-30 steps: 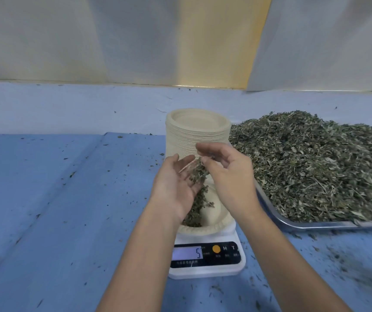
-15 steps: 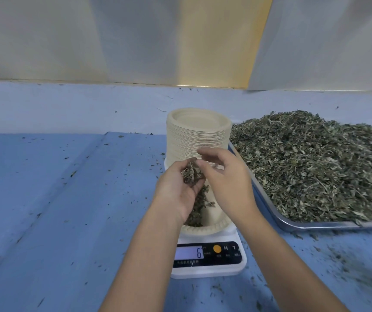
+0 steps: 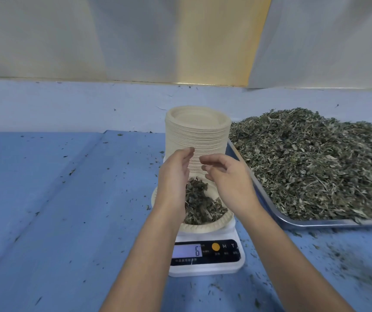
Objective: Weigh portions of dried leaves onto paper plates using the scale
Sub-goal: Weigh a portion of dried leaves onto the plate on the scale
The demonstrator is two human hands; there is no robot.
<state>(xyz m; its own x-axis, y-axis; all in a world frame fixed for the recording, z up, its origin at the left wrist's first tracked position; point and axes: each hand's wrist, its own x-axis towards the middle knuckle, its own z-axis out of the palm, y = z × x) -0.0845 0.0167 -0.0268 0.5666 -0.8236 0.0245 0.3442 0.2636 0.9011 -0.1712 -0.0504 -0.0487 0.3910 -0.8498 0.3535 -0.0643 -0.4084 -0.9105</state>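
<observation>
A white digital scale [image 3: 205,264] stands on the blue table, its display reading 6. On it rests a beige paper plate [image 3: 216,225] holding a small pile of dried leaves [image 3: 199,204]. My left hand [image 3: 173,183] hovers over the plate's left side, fingers straight, palm facing right, holding nothing. My right hand [image 3: 230,179] hovers just right of it with loosely curled fingers, and no leaves show in it. Behind both hands rises a tall stack of paper plates [image 3: 197,136].
A metal tray [image 3: 297,222] heaped with dried leaves [image 3: 315,161] fills the right side, close to the scale. Leaf crumbs are scattered over the blue table cover [image 3: 56,210], thickest at the front right. A pale wall runs along the back.
The leaves that were between my hands have dropped onto the plate. My hands have moved apart and now hold nothing. The display went from 5 to 6.
</observation>
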